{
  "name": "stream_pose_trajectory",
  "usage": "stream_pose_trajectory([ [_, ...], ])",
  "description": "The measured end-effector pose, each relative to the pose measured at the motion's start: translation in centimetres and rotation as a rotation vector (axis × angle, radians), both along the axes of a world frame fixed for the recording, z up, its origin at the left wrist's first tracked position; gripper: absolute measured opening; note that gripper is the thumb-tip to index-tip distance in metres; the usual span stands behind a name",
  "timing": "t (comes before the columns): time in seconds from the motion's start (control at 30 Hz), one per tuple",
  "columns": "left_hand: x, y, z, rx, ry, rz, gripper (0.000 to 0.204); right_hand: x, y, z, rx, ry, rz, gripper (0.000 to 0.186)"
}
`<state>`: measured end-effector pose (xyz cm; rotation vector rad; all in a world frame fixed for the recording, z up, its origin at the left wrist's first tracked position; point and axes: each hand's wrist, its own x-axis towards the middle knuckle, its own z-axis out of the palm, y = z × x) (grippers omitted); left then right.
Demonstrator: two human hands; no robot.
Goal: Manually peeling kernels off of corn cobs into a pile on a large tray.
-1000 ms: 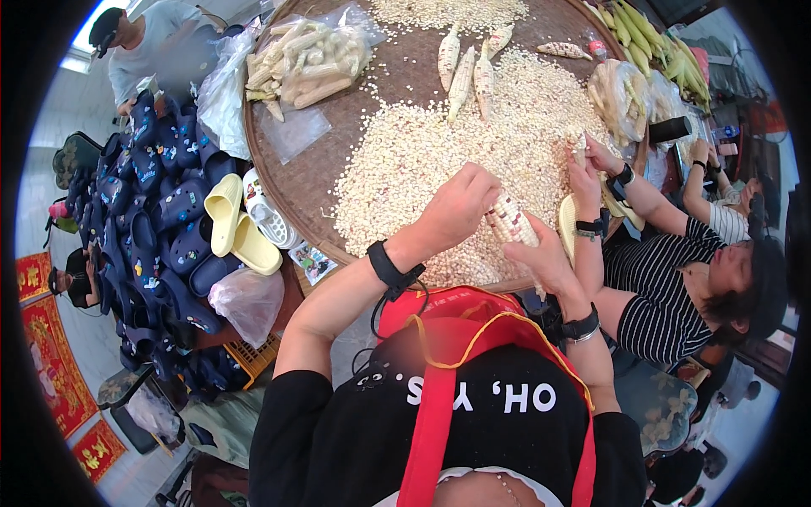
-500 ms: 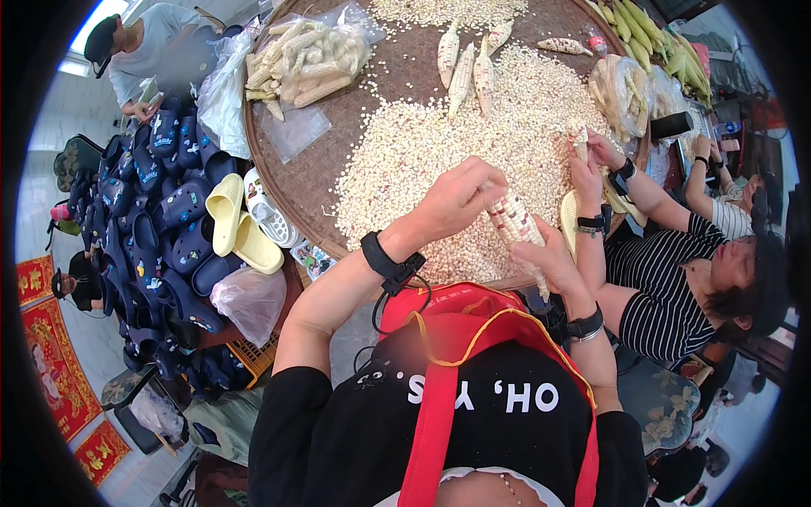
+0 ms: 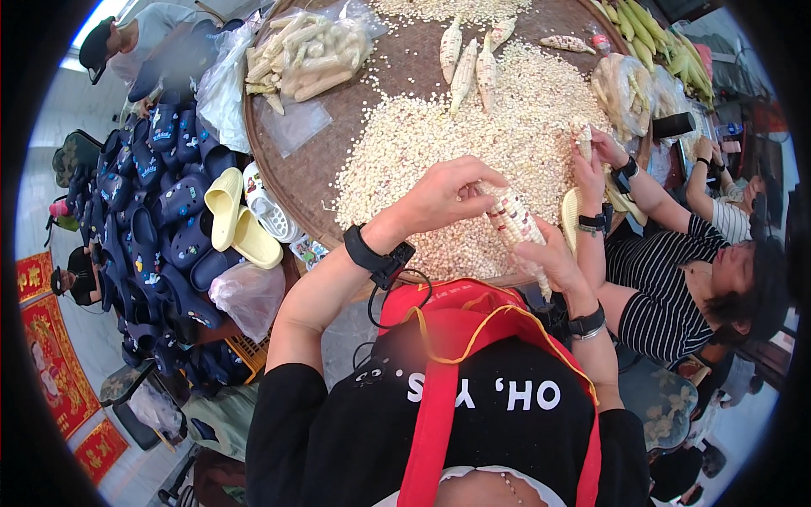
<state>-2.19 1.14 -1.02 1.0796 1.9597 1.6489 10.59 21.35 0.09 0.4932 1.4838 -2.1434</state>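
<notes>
A white cob speckled with dark red (image 3: 512, 221) is held above the near edge of a round brown tray (image 3: 296, 182), slanting from eleven o'clock to five. The right hand (image 3: 553, 258) grasps it around its lower part, thumb laid along the near side. The left hand (image 3: 446, 198) comes in from nine o'clock with its fingers curled at the cob's upper end; whether they pinch a kernel, I cannot tell. Taking that cob as the dial's centre, loose pale kernels (image 3: 473, 139) spread widely beneath and toward twelve. Four speckled ears (image 3: 463, 76) lie in a group between eleven and twelve, and a bag of pale, bare-looking cobs (image 3: 321, 55) sits at ten. A co-worker's hands (image 3: 591, 169) hold another cob (image 3: 584, 141) at half past one; green-husked corn (image 3: 634, 34) lies farther out at one. Off the tray at nine are yellow slippers (image 3: 224, 207) and heaped navy clogs (image 3: 182, 198).
</notes>
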Motion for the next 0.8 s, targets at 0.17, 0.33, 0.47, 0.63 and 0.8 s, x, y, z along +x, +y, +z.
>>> stream_pose_trajectory([
  [0.17, -0.2, 0.0, 0.9, -0.123, -0.049, -0.074, 0.026, 0.0, -0.2, -0.2, 0.201, 0.08, 0.05, 0.051],
  [0.33, -0.2, 0.3, -0.4, -0.059, -0.096, -0.049, 0.022, -0.1, 0.0, -0.4, 0.102, 0.009, 0.029, 0.051],
  [0.47, 0.2, 0.7, -1.3, 0.004, -0.173, -0.012, 0.021, 0.0, -0.1, -0.3, 0.108, 0.002, 0.016, 0.05],
  [0.63, 0.1, 0.7, -2.1, 0.025, -0.15, -0.008, 0.022, 0.0, 0.0, -0.2, 0.111, -0.026, 0.031, 0.049],
  [0.8, -0.2, 0.1, -3.2, 0.039, -0.43, -0.085, 0.021, 0.1, 0.1, -0.2, 0.098, -0.058, 0.098, 0.05],
])
